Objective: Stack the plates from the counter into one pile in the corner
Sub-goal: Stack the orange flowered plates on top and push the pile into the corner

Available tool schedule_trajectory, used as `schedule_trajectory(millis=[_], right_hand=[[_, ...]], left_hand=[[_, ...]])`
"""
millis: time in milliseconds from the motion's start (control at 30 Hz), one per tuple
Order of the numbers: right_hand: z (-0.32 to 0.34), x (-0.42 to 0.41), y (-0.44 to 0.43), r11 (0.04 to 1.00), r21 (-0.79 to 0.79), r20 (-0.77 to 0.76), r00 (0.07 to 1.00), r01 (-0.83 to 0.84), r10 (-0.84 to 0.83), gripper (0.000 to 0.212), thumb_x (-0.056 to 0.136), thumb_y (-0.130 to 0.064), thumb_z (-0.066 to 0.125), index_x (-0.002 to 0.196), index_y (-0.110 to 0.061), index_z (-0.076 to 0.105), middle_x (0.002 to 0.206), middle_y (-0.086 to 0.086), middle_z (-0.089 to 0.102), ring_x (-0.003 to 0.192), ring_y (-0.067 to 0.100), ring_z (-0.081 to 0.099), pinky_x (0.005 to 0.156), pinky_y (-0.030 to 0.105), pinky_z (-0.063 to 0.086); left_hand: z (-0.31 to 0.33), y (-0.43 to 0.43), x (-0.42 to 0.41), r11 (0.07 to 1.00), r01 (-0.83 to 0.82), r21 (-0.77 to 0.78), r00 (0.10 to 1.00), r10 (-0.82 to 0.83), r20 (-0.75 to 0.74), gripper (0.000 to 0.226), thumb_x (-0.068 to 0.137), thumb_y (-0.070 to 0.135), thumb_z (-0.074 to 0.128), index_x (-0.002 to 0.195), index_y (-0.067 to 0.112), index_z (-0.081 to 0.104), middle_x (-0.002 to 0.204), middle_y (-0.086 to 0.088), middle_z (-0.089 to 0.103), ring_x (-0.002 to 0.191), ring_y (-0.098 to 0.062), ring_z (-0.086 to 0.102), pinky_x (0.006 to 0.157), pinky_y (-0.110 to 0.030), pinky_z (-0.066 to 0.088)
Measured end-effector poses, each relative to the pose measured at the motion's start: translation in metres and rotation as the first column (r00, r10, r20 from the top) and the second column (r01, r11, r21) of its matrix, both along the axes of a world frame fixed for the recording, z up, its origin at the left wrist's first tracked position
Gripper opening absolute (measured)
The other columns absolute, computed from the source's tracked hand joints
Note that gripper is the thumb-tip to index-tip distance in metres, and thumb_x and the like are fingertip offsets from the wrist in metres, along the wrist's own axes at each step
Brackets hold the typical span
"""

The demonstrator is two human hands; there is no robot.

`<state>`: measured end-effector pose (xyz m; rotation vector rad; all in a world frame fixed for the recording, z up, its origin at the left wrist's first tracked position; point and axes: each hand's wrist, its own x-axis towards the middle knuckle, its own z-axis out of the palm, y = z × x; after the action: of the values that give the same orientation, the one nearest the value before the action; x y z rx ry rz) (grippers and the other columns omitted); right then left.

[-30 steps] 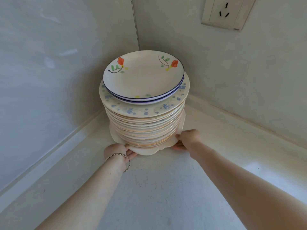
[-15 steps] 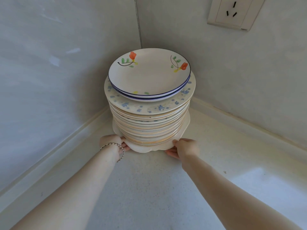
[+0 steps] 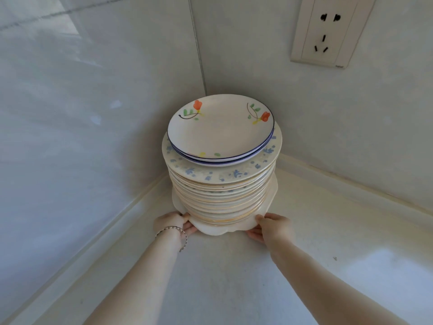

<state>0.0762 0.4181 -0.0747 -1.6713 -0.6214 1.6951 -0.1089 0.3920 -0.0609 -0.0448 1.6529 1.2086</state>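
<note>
At the pile's base, left hand (image 3: 172, 222) grips the bottom plate (image 3: 216, 229) at 8 o'clock, right hand (image 3: 273, 225) at 4 o'clock. Pile of plates (image 3: 221, 184) stands upright toward 12 o'clock from both, near the wall corner (image 3: 202, 73). Neither hand nearer.

Tall plate stack (image 3: 221, 198) in far corner of counter (image 3: 225, 273). Floral plate (image 3: 220, 127) on top. Left hand (image 3: 172, 222) and right hand (image 3: 274, 225) grip scalloped bottom plate (image 3: 218, 229) at near rim. Bracelet (image 3: 174, 232) on left wrist. Wall socket (image 3: 326, 31) above, right.
</note>
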Motion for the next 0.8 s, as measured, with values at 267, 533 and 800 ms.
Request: schedule_trajectory(millis=[267,533,800], right_hand=[[0.074,0.028,0.031,0.926,0.362,0.369,0.929,-0.111,-0.033,0.036,0.095,-0.029,0.044,0.119,-0.007,0.058,0.110,0.009,0.061,0.105,0.027,0.055,0.085,0.027,0.037],[0.134,-0.001,0.106,0.934,0.321,0.040,0.987,-0.159,0.154,0.051,0.093,-0.052,0.035,0.117,-0.015,0.062,0.121,0.007,0.062,0.100,0.024,0.058,0.090,0.033,0.046],[0.112,0.003,0.100,0.897,0.423,0.035,0.991,-0.133,0.130,0.045,0.094,-0.045,0.037,0.121,-0.017,0.060,0.124,0.005,0.062,0.116,0.023,0.056,0.106,0.043,0.040]], left_hand=[[0.077,0.020,0.005,0.971,-0.078,0.224,0.859,0.180,-0.480,0.053,0.097,0.037,0.032,0.145,0.014,0.032,0.152,-0.008,0.034,0.139,-0.026,0.033,0.115,-0.036,0.023],[0.115,0.056,0.000,0.947,0.124,0.296,0.906,0.014,-0.424,0.062,0.090,0.059,0.026,0.127,0.017,0.052,0.137,0.001,0.051,0.127,-0.024,0.047,0.111,-0.041,0.033],[0.099,0.055,-0.003,0.921,0.143,0.361,0.856,0.068,-0.513,0.053,0.093,0.050,0.034,0.126,0.016,0.056,0.132,-0.004,0.057,0.124,-0.023,0.051,0.110,-0.043,0.036]])
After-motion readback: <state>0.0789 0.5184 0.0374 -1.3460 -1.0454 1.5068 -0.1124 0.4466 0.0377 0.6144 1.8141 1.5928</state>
